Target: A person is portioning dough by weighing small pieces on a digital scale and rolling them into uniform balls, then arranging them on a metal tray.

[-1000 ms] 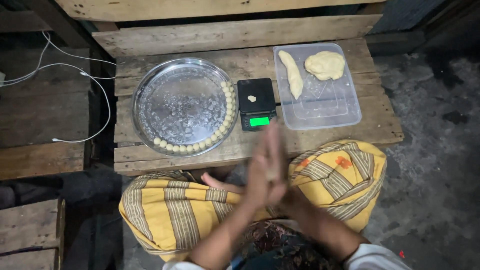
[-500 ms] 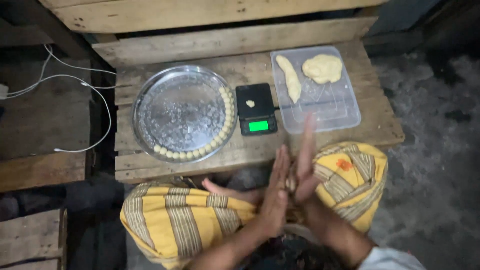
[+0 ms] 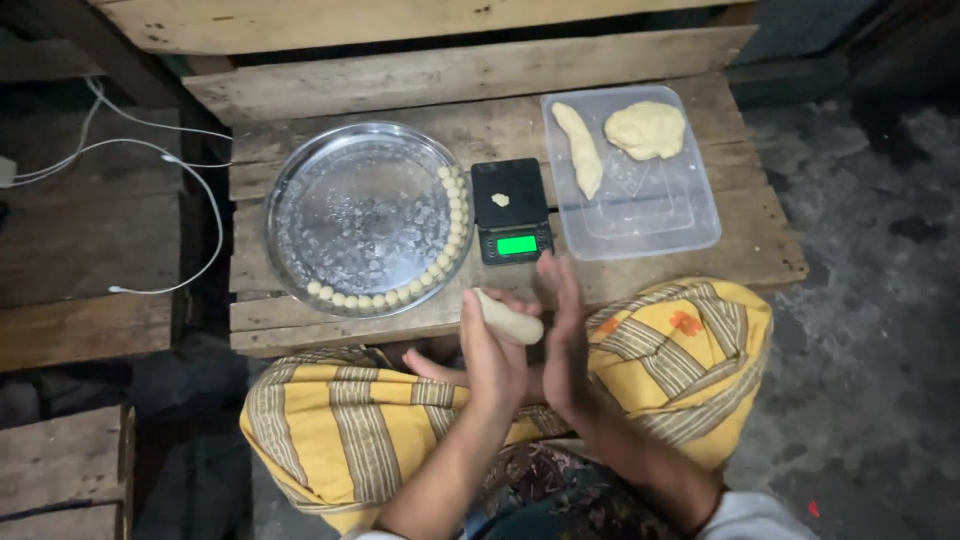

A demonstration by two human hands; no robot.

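- Left hand [image 3: 492,352] and right hand [image 3: 563,335]: palms together, pressing a pale dough roll [image 3: 508,317], held above the lap.
- Rolling well likely calls for even palm pressure.
- Wooden plank surface [image 3: 700,262]: round silver tray [image 3: 300,190], black digital scale [image 3: 511,209], clear plastic container [image 3: 655,215].

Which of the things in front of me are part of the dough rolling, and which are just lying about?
In use:
dough roll between left hand and right hand
round metal tray with dough balls
digital scale
plastic container with dough lump

Lying about:
white cable
wooden planks
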